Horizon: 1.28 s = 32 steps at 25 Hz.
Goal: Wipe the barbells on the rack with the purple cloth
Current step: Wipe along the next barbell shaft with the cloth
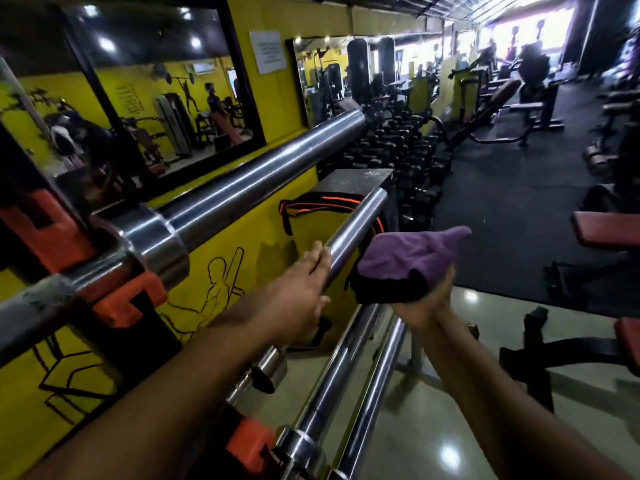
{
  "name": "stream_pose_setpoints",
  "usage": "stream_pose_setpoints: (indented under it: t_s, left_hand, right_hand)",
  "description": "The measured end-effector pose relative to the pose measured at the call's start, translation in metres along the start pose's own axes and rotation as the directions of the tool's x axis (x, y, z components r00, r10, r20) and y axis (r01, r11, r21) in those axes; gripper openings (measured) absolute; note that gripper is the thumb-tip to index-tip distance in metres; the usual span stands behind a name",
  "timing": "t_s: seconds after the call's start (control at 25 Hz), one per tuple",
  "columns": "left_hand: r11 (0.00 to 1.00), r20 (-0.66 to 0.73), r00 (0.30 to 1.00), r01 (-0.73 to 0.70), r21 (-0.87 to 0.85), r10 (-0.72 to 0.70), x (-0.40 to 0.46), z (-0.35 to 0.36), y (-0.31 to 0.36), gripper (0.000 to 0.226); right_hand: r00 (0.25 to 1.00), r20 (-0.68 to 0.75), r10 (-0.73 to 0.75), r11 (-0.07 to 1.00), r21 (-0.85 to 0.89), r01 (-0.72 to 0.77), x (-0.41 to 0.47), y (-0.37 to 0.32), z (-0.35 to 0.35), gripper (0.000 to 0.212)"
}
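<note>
Several chrome barbells lie across orange rack hooks (121, 303) along the yellow wall. The top barbell (249, 174) runs from lower left toward the upper middle. A second barbell sleeve (356, 223) sits below it, and my left hand (304, 289) grips that sleeve from the near side. My right hand (427, 303) holds the bunched purple cloth (412, 258), dark-edged underneath, just right of the same sleeve and touching or nearly touching it. Two lower barbells (349, 368) run beneath my arms.
A black stand with an orange-trimmed belt (329, 202) stands by the wall behind the sleeve. Dumbbell racks (408, 147) line the wall beyond. Benches (606, 233) and machines fill the right side over dark mats. A mirror (138, 98) hangs at upper left.
</note>
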<state>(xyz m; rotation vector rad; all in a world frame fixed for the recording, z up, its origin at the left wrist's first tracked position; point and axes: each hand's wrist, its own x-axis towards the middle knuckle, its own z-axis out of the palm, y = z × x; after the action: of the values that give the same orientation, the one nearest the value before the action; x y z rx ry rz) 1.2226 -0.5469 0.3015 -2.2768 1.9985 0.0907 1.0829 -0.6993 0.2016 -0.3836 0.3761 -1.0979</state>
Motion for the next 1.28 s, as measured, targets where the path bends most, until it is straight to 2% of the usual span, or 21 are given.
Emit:
stream_pose_setpoints:
  t_s: [0.08, 0.16, 0.24, 0.32, 0.52, 0.6, 0.68, 0.76, 0.8, 0.84, 0.92, 0.96, 1.0, 1.12, 1.24, 1.28]
  left_hand:
    - [0.999, -0.029, 0.999, -0.026, -0.034, 0.025, 0.004, 0.005, -0.003, 0.076]
    - [0.998, -0.044, 0.999, -0.032, -0.057, 0.029, 0.006, 0.006, -0.006, 0.076]
    - [0.998, -0.042, 0.999, -0.03, -0.064, 0.028, 0.007, 0.008, -0.008, 0.076]
    - [0.997, -0.036, 0.999, -0.036, -0.074, 0.033, 0.007, 0.009, -0.008, 0.076]
    - [0.997, -0.048, 0.997, -0.066, -0.046, 0.064, 0.012, 0.008, -0.011, 0.073]
    - [0.995, -0.049, 0.995, -0.087, -0.044, 0.084, 0.012, 0.008, -0.012, 0.073]
    - [0.994, -0.036, 0.995, -0.096, -0.054, 0.094, 0.012, 0.009, -0.014, 0.072]
    - [0.994, -0.027, 0.995, -0.099, -0.054, 0.097, 0.014, 0.01, -0.016, 0.072]
    - [0.994, -0.025, 0.995, -0.097, -0.059, 0.096, 0.014, 0.011, -0.016, 0.072]
    - [0.994, -0.022, 0.995, -0.094, -0.06, 0.092, 0.015, 0.011, -0.016, 0.072]
    - [0.995, -0.02, 0.996, -0.085, -0.052, 0.084, 0.015, 0.01, -0.015, 0.072]
    - [0.995, -0.017, 0.997, -0.08, -0.054, 0.079, 0.015, 0.01, -0.015, 0.072]
    - [0.996, -0.012, 0.997, -0.074, -0.058, 0.073, 0.015, 0.01, -0.014, 0.071]
    - [0.995, -0.041, 0.996, -0.082, -0.057, 0.079, 0.017, 0.011, -0.013, 0.071]
    - [0.992, -0.043, 0.995, -0.089, -0.087, 0.086, 0.016, 0.011, -0.014, 0.07]
    - [0.992, -0.04, 0.995, -0.092, -0.081, 0.089, 0.016, 0.011, -0.014, 0.07]
  right_hand:
    - [0.997, -0.046, -0.068, 0.997, 0.043, 0.07, 0.032, 0.002, 0.029, 0.066]
    - [0.996, -0.087, -0.022, 1.0, 0.002, 0.022, 0.071, 0.006, 0.057, 0.08]
    - [0.995, -0.088, -0.041, 0.999, 0.0, 0.041, 0.107, 0.009, 0.072, 0.07]
    - [0.993, -0.121, 0.009, 0.999, -0.042, -0.014, 0.131, 0.015, 0.068, 0.061]
    - [0.982, -0.163, 0.099, 0.986, -0.119, -0.12, 0.08, 0.054, 0.053, 0.067]
    - [0.976, -0.138, 0.169, 0.976, -0.113, -0.185, 0.085, 0.064, 0.046, 0.062]
    - [0.987, -0.047, 0.152, 0.978, -0.135, -0.157, 0.098, 0.054, 0.05, 0.069]
    - [0.994, -0.021, 0.109, 0.987, -0.12, -0.111, 0.121, 0.034, 0.052, 0.071]
    - [0.982, 0.113, 0.152, 0.988, -0.003, -0.152, 0.128, 0.03, 0.05, 0.067]
    - [0.97, 0.189, 0.152, 0.987, 0.013, -0.157, 0.138, 0.022, 0.045, 0.061]
    - [0.925, 0.27, 0.266, 0.948, 0.103, -0.303, 0.143, 0.014, 0.045, 0.054]
    - [0.947, 0.219, 0.235, 0.963, 0.075, -0.257, 0.137, 0.018, 0.051, 0.054]
    - [0.97, 0.141, 0.198, 0.98, -0.03, -0.196, 0.125, 0.022, 0.055, 0.06]
    - [0.983, 0.002, 0.182, 0.967, -0.184, -0.179, 0.091, 0.054, 0.053, 0.062]
    - [0.966, 0.046, 0.256, 0.949, -0.202, -0.242, 0.08, 0.044, 0.056, 0.07]
    - [0.968, 0.063, 0.244, 0.943, -0.247, -0.222, 0.091, 0.032, 0.061, 0.068]
